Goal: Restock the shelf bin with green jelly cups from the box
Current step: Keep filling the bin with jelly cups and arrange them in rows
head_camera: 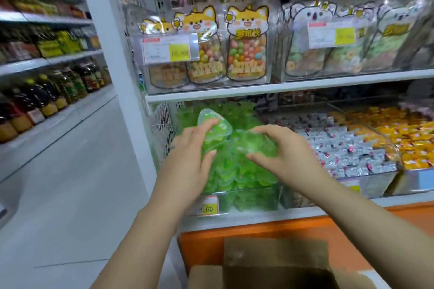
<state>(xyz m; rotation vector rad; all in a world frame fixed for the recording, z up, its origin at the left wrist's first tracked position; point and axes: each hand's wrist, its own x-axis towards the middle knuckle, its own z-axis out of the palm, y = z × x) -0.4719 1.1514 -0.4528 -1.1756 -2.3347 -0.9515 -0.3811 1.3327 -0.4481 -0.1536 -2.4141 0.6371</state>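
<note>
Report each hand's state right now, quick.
Left hand: closed, fingers gripping a green jelly cup.
Right hand: closed, fingers pinching more green cups, blurred.

Retail shop, confectionery aisle. White metal shelving (305,85) on 2 visible levels carries clear plastic bins (366,182) of packaged stock, fronted by printed price labels (170,50), 1 of them reading 16.80; goods include cartoon-printed candy pouches (246,44), loose green jelly cups (234,176), and silver-wrapped sweets (347,148) beside orange-wrapped sweets (413,138). Across the grey aisle floor (77,183), a facing shelf run (70,57) holds rows of labelled bottles (40,98), and an open cardboard box (270,258) sits below the shelf.
</note>
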